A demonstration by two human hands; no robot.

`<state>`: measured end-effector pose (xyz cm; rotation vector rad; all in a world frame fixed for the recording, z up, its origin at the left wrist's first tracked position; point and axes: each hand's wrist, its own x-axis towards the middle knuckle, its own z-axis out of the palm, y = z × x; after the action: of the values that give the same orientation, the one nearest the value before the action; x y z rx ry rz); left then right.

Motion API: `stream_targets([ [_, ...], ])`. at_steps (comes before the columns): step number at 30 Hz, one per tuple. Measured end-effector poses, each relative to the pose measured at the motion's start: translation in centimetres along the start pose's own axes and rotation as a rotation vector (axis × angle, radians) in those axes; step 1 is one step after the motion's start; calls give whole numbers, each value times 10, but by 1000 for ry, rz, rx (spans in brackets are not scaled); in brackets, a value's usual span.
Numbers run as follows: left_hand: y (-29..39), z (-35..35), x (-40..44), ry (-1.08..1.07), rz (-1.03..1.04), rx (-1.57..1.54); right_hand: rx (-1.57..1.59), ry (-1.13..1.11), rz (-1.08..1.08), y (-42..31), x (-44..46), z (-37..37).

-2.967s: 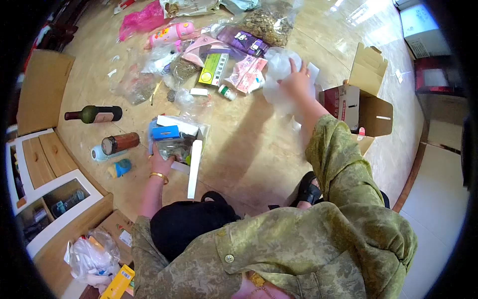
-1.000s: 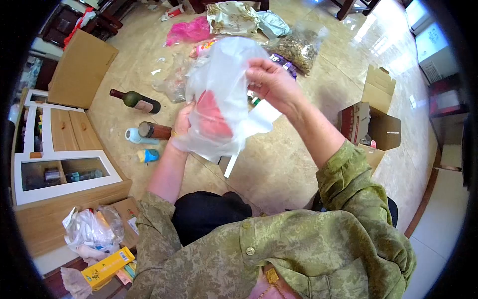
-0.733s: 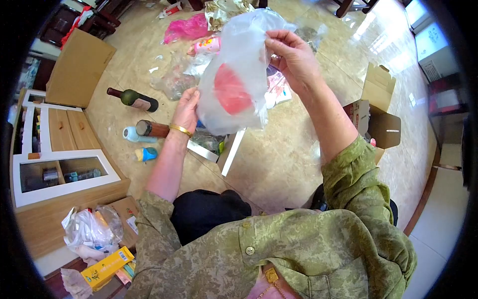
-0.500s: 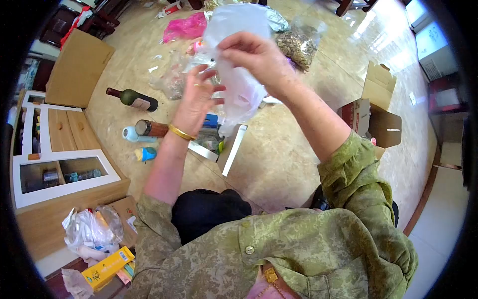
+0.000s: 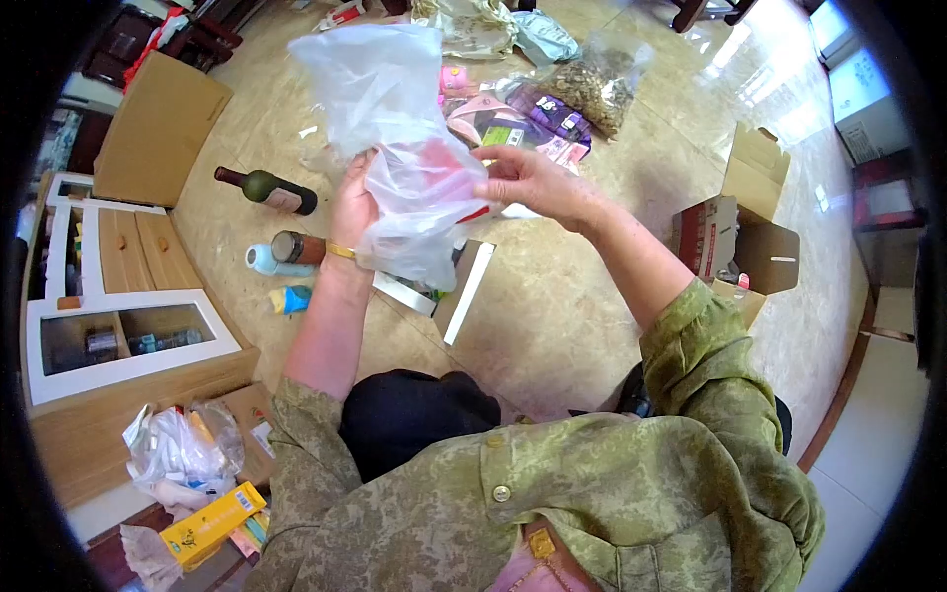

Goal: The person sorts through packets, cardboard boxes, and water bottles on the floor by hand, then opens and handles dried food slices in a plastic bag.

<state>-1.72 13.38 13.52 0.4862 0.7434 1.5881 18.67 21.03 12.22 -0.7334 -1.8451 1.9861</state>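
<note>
A translucent white plastic bag [image 5: 409,187] hangs between my two hands, with something reddish showing through it. My left hand [image 5: 352,207] supports the bag from the left; the film covers most of its fingers. At the bag's right edge, my right hand [image 5: 541,187] pinches the film between thumb and fingers. Below the bag, an open white-edged box [image 5: 469,286] lies on the floor, partly hidden by the film. A brown-filled jar [image 5: 298,247] and a light blue bottle [image 5: 264,259] lie near my left wrist.
A dark wine bottle [image 5: 266,190] lies on the floor at left, near a wooden cabinet [image 5: 138,345]. Purple packets [image 5: 552,109] and a clear bag of dried brown pieces [image 5: 597,84] lie ahead. An open cardboard box [image 5: 730,237] stands at right.
The plastic bag has moved left and spread over my left hand. My right hand has come down and turned sideways. The pink and purple packets behind are now uncovered.
</note>
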Motion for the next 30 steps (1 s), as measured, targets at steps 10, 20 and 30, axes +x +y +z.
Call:
stream_targets([
  [10, 4, 1, -1, -16, -63, -155, 329, 322, 89, -11, 6, -11],
  [20, -10, -10, 3, 244, 12, 372, -56, 73, 93, -6, -12, -6],
  [30, -20, -66, 10, 347, -4, 260, -239, 264, 149, 18, -11, -49],
])
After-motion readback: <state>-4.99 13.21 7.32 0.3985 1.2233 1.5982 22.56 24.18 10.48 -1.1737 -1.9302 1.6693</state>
